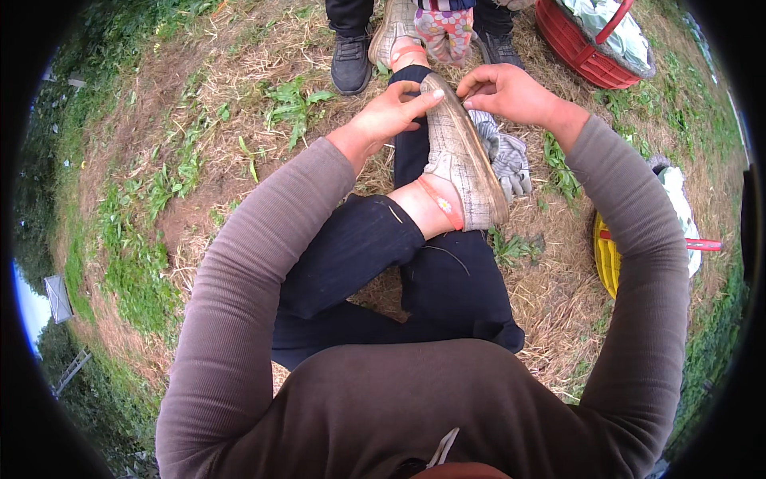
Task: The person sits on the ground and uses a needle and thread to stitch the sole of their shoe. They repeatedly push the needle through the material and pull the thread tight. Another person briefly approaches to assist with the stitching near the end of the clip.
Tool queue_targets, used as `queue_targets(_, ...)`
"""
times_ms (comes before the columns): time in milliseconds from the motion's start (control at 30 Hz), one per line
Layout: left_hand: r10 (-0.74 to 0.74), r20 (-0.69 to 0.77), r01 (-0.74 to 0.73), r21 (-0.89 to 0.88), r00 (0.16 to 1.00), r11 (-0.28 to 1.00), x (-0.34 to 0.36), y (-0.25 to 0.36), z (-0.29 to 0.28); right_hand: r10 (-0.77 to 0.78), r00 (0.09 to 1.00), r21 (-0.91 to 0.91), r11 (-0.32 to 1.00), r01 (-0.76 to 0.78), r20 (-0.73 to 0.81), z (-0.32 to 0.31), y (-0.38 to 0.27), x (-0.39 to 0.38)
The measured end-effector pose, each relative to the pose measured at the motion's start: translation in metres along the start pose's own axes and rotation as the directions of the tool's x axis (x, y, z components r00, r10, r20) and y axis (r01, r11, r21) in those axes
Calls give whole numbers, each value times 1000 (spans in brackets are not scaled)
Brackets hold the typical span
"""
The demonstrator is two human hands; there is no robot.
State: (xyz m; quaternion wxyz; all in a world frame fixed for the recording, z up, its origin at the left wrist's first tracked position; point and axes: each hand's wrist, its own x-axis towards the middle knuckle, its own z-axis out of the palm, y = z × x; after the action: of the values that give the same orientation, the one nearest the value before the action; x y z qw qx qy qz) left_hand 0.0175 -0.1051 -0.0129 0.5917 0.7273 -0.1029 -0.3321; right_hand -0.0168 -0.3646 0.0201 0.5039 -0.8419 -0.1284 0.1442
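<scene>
My left leg or right leg, I cannot tell which, is crossed over the other, bringing a worn, whitish slip-on shoe (453, 144) up in front of me. Against the shoe's toe rests my left hand (387, 116), its thumb laid across the upper. My right hand (511, 94) is at the sole's edge near the toe, thumb and forefinger pinched together; anything between them is too small to make out. Grey-white knit gloves (508, 160) lie on the ground just beyond the sole. My other shoe (391, 36) is stretched out ahead.
Another person stands close in front, with dark shoes (351, 64) and a floral-gloved hand (447, 36). A red basket (578, 56) holding pale plastic is at the upper right. A yellow basket (606, 259) sits beside my right arm. Dry straw and green weeds (295, 108) cover the ground.
</scene>
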Motion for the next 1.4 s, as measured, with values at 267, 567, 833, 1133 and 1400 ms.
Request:
queue_targets(267,57,152,55,-643,987,764,40,-15,32,-40,993,-132,990,54,108,-10,-6,10)
queue_targets(567,6,168,117,-714,986,691,45,-20,40,-78,977,-197,973,118,199,-17,-15,13)
queue_targets(833,31,148,81,-691,988,718,42,-18,43,-138,951,-290,932,220,277,-23,-23,23)
queue_targets(1133,29,120,61,-676,992,734,38,-17,47,-208,937,-447,835,320,281,-21,-33,19)
queue_targets(1400,47,119,46,-674,992,737,37,-16,47,-210,934,-476,815,330,288,-19,-35,20)
